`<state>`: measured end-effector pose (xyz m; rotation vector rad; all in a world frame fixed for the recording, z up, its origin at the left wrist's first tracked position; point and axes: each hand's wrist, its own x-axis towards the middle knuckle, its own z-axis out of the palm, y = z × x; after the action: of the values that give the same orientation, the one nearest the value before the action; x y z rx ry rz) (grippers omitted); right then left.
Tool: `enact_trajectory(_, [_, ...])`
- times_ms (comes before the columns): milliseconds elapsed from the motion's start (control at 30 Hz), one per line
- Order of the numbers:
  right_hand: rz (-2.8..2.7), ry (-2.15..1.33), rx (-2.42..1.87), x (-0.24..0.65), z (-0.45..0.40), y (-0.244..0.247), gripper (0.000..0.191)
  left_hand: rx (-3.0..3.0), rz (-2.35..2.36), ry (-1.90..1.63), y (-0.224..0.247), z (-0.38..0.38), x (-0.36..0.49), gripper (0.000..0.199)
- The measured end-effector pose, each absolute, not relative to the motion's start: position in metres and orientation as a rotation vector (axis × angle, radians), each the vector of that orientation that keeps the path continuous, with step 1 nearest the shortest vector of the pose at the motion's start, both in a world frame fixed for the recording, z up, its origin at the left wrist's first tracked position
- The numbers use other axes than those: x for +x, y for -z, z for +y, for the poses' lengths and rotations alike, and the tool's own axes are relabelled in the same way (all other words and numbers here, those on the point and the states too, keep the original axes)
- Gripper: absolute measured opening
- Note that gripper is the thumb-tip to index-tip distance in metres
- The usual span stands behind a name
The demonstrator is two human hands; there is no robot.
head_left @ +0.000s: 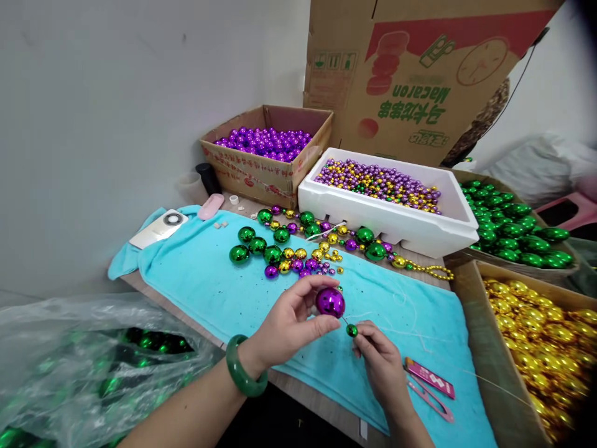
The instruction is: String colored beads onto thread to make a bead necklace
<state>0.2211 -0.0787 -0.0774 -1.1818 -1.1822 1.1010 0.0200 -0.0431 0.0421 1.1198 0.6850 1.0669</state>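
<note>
My left hand (303, 317), with a green bangle (245, 367) at the wrist, grips a large shiny purple bead (331, 303) between thumb and fingers. Just to its lower right, my right hand (380, 361) is closed in a pinch at a small green bead (351, 330). A short thin line, needle or thread, runs between the two beads. Both hands are above a turquoise towel (186, 267). Beyond them lie loose green beads (257, 246), gold beads (301, 254) and purple beads (271, 272). A strung bead garland (365, 236) stretches behind these.
Behind stand a carton of purple beads (252, 177) and a white foam box (382, 221) of small beads. Green beads (532, 242) and a carton of gold beads (494, 354) are at right. Pink snips (433, 398), a pink-red packet (431, 378) and a white device (158, 229) rest on the towel.
</note>
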Motion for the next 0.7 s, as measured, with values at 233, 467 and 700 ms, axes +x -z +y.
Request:
enact_trajectory(233, [-1.107, -1.185, -1.126, 0.222, -0.078, 0.088, 0.012, 1.183, 0.731, -1.089, -0.043, -0.046, 0.023, 0.038])
enact_trajectory(467, [-1.058, -1.254, -1.088, 0.216, -0.079, 0.092, 0.009, 1.048, 0.765, -1.115, -0.044, -0.045, 0.025, 0.037])
enact_trajectory(700, [-1.013, -1.312, -1.095, 0.212, -0.08, 0.09, 0.01, 0.897, 0.778, -1.147, -0.04, -0.041, 0.024, 0.037])
